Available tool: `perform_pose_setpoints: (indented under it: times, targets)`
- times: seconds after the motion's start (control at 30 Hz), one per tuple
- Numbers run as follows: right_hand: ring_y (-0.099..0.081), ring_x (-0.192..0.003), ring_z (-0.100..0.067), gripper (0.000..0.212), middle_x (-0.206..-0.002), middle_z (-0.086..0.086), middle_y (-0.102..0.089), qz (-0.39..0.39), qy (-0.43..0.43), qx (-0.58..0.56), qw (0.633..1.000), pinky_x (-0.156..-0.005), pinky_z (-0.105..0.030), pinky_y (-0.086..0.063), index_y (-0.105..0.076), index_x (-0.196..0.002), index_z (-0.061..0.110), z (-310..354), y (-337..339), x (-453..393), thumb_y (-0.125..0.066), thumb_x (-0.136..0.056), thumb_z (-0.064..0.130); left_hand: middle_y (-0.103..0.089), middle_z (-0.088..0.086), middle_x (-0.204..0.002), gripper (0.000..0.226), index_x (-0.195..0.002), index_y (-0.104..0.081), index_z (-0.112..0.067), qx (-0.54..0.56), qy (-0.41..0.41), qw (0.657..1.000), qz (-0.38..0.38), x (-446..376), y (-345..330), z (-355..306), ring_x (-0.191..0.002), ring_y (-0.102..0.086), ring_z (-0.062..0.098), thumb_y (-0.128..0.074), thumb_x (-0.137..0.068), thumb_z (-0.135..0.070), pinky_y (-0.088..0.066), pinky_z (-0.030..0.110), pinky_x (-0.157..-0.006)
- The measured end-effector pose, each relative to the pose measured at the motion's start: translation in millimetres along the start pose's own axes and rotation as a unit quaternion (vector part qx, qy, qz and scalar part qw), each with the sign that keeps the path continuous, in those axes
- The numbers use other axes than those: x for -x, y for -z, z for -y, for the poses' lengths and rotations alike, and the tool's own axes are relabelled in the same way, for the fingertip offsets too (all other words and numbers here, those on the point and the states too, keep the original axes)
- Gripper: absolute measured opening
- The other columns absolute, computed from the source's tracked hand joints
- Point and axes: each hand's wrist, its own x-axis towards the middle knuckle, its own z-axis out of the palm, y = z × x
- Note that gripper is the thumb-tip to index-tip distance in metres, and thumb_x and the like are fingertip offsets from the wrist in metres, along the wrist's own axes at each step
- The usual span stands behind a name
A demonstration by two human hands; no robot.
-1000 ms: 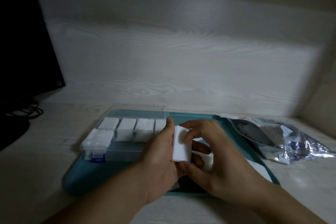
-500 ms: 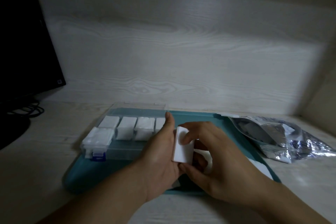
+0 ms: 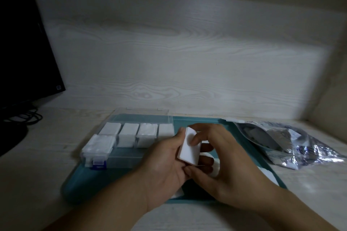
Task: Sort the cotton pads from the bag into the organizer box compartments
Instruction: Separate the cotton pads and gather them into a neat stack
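- Head view: both hands meet over the middle of a teal tray [image 3: 197, 124] that lies on the pale wood-grain counter [image 3: 47, 165]
- The left hand [image 3: 165, 163] cradles a white stack of cotton pads [image 3: 188, 151]; its thumb lies along the stack's left edge and its fingers curl behind and under it, so its grip pinches the stack
- The right hand [image 3: 225, 172] has its grip pressed onto the same stack: the index fingertip rests on the stack's upper face, the thumb closes in below its lower edge
- The stack stands tilted, held above the tray and just to the right of the organizer box [image 3: 127, 159]
- The clear organizer box sits on the tray's left part; its far row of compartments holds white pads, and one near-left compartment is filled too
- A small blue latch [image 3: 99, 162] shows on the box's near wall
- The crumpled silvery bag [image 3: 293, 144] lies on the counter toward its right edge, overlapping the tray's far right corner
- More white pads lie on the tray under the hands, partly hidden
- A dark monitor [image 3: 24, 43] stands at the counter's left edge, with cables [image 3: 28, 120] beside its foot
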Motion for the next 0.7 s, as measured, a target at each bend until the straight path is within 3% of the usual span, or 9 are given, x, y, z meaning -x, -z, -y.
perform_pose_setpoints:
  times: [0.3, 0.43, 0.53, 0.63, 0.7]
  targets:
    - [-0.053, -0.112, -0.014, 0.034, -0.124, 0.012, -0.052, -0.001, -0.001, 0.021, 1.000, -0.087, -0.039, -0.050, -0.052, -0.106, 0.027, -1.1, -3.5, 0.7, -0.070, -0.080, 0.038, -0.069, 0.019, -0.098, 0.046, -0.119, -0.064, -0.005, 0.009, 0.000, 1.000, -0.010, 1.1, -1.7, 3.2, -0.082, -0.061, 0.030, -0.036, -0.101, -0.037, -0.045, 0.042, -0.080]
    - [-0.052, -0.114, -0.014, 0.032, -0.125, 0.009, -0.053, 0.011, 0.007, 0.035, 0.999, -0.088, -0.039, -0.049, -0.055, -0.106, 0.024, -0.4, -4.7, -0.8, -0.070, -0.080, 0.037, -0.069, 0.017, -0.098, 0.046, -0.115, -0.065, -0.006, -0.011, -0.010, 1.000, -0.011, 1.8, -0.9, 3.6, -0.085, -0.065, 0.027, -0.034, -0.103, -0.038, -0.049, 0.039, -0.079]
    - [-0.053, -0.118, -0.014, 0.030, -0.126, 0.011, -0.056, 0.010, -0.016, -0.049, 0.999, -0.092, -0.030, -0.046, -0.059, -0.105, 0.022, 3.8, -2.2, -2.3, -0.071, -0.081, 0.037, -0.068, 0.015, -0.087, 0.039, -0.115, -0.064, -0.009, -0.045, -0.033, 0.997, -0.049, -0.3, 1.9, 4.0, -0.072, -0.064, 0.023, -0.038, -0.103, -0.035, -0.050, 0.034, -0.062]
    - [-0.057, -0.118, -0.010, 0.015, -0.119, 0.014, -0.064, -0.068, -0.133, -0.171, 0.974, -0.097, -0.029, -0.043, -0.064, -0.098, 0.028, -6.4, 5.5, -5.2, -0.063, -0.084, 0.034, -0.067, 0.012, -0.075, 0.036, -0.118, -0.064, -0.022, -0.070, -0.046, 0.992, -0.099, -1.4, 5.3, -0.7, -0.053, -0.055, 0.018, -0.035, -0.104, -0.038, -0.044, 0.025, -0.046]
    - [-0.061, -0.105, -0.004, 0.008, -0.108, 0.016, -0.067, -0.096, -0.219, -0.115, 0.964, -0.089, -0.030, -0.046, -0.066, -0.094, 0.031, -27.9, 11.5, -5.5, -0.060, -0.088, 0.029, -0.067, 0.012, -0.074, 0.038, -0.117, -0.065, -0.020, -0.067, -0.048, 0.990, -0.114, -1.7, 7.0, -4.3, -0.048, -0.049, 0.016, -0.035, -0.104, -0.041, -0.038, 0.021, -0.040]
